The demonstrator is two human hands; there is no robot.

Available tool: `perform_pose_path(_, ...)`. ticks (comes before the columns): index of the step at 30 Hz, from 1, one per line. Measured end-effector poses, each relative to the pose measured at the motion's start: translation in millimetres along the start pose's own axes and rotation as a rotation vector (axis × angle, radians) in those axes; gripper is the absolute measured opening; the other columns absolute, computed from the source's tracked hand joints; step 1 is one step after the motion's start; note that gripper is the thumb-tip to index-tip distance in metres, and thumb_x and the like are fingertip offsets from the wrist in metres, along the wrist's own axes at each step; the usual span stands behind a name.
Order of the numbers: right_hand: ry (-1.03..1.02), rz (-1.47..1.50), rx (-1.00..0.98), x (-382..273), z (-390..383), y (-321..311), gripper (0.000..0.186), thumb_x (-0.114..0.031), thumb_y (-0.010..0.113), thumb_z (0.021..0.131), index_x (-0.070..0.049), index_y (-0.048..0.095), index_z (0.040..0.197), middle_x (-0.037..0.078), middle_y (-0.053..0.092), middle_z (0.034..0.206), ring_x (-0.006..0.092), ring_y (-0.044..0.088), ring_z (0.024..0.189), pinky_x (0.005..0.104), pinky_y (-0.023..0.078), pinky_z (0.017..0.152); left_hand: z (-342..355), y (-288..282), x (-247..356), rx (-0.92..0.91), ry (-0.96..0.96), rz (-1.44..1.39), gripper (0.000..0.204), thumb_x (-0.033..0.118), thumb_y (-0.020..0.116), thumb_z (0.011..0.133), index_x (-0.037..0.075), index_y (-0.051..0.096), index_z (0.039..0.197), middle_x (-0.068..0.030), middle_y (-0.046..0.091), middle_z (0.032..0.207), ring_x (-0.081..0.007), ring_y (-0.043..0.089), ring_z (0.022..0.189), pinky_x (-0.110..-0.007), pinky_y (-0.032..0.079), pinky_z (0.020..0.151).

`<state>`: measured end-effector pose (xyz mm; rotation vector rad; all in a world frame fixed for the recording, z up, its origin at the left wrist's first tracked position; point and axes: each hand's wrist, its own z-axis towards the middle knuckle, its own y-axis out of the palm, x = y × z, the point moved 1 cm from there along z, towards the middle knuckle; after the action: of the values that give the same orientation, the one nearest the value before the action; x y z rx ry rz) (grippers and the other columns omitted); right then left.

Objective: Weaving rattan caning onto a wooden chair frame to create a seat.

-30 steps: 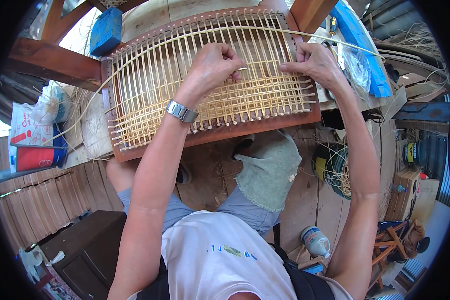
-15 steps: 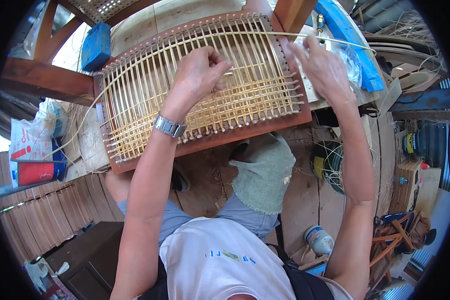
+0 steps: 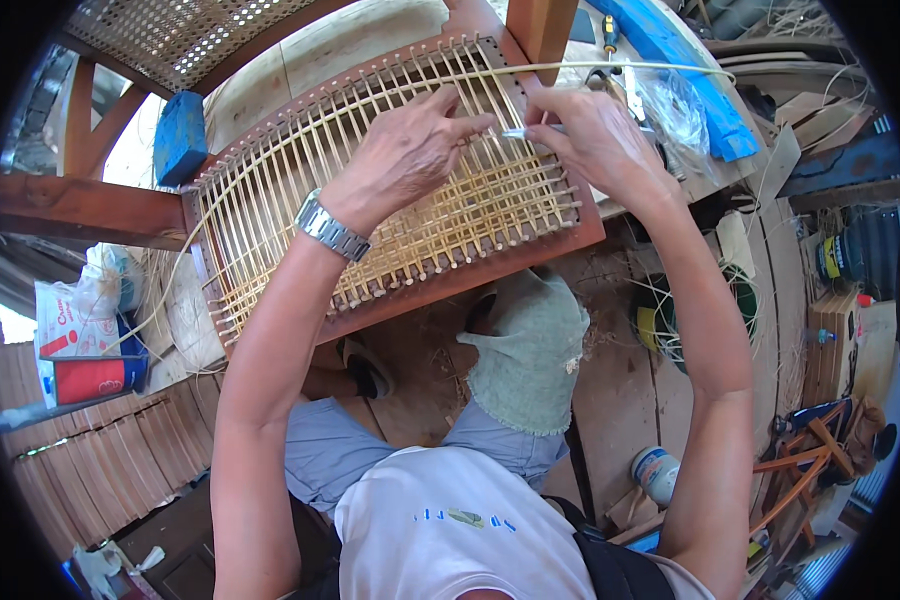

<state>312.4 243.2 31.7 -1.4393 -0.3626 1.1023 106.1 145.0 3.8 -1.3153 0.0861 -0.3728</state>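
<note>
A wooden chair frame (image 3: 402,290) lies before me, strung with cane strands woven closely along its near side. Over the far right part of the weave, my right hand (image 3: 605,140) grips a slim, pale, pointed tool (image 3: 516,133). The tool's tip points left, toward my left hand (image 3: 410,150), which is just above the strands with curled fingers and the thumb reaching right. Whether a small thing is between those fingers is hidden. One long loose cane strand (image 3: 660,66) bows across the far side of the frame and sticks out past its right edge.
A blue block (image 3: 180,138) stands at the frame's left. Beyond my right hand lie a yellow-and-black screwdriver (image 3: 610,35), a clear plastic bag (image 3: 675,105) and a blue beam (image 3: 705,90). A red-and-white bag (image 3: 85,345) is at left. A green cloth (image 3: 530,355) covers my knee.
My right hand has moved left from beside the frame to over the weave, with the pointed tool now showing in it. My left hand has shifted slightly right, its thumb now stretched out.
</note>
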Motion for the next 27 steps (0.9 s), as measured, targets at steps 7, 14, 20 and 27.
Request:
perform_pose_path(7,-0.031,-0.257,-0.049,-4,18,14,0.017,-0.018,0.068,0.087,-0.002,0.066,0.087,0.021,0.067,0.077,0.0408,0.066,0.081,0.0501,0.051,0.074,-2,4,5,0.055,0.016,0.049,0.038,0.005,0.059,0.087,0.015,0.068,0.123,-0.0103,0.059,0.099,-0.0269,0.063,0.091,-0.039,0.056,0.080)
perform_pose_path(14,0.009,0.056,-0.156,15,26,9,0.017,-0.020,0.068,0.085,-0.002,0.070,0.087,0.013,0.069,0.072,0.0261,0.069,0.071,0.0378,0.053,0.068,-9,10,9,0.125,0.022,0.066,0.042,0.003,0.061,0.084,0.014,0.068,0.123,-0.0090,0.057,0.099,-0.0258,0.061,0.089,-0.040,0.056,0.077)
perform_pose_path(20,0.179,0.433,-0.267,27,26,13,0.022,-0.021,0.074,0.089,0.000,0.071,0.085,0.002,0.066,0.072,0.0088,0.063,0.069,0.0264,0.050,0.064,-19,12,5,0.275,-0.043,0.063,0.037,0.005,0.059,0.087,0.014,0.067,0.122,-0.0143,0.059,0.105,-0.0262,0.061,0.092,-0.041,0.054,0.074)
perform_pose_path(27,0.184,0.422,-0.262,31,22,13,0.022,-0.022,0.074,0.090,-0.001,0.069,0.084,0.001,0.065,0.075,0.0075,0.061,0.070,0.0250,0.050,0.065,-32,-20,3,0.066,-0.748,-0.468,0.035,0.034,0.075,0.089,0.000,0.072,0.086,-0.0093,0.065,0.067,-0.0196,0.065,0.064,-0.037,0.052,0.064)
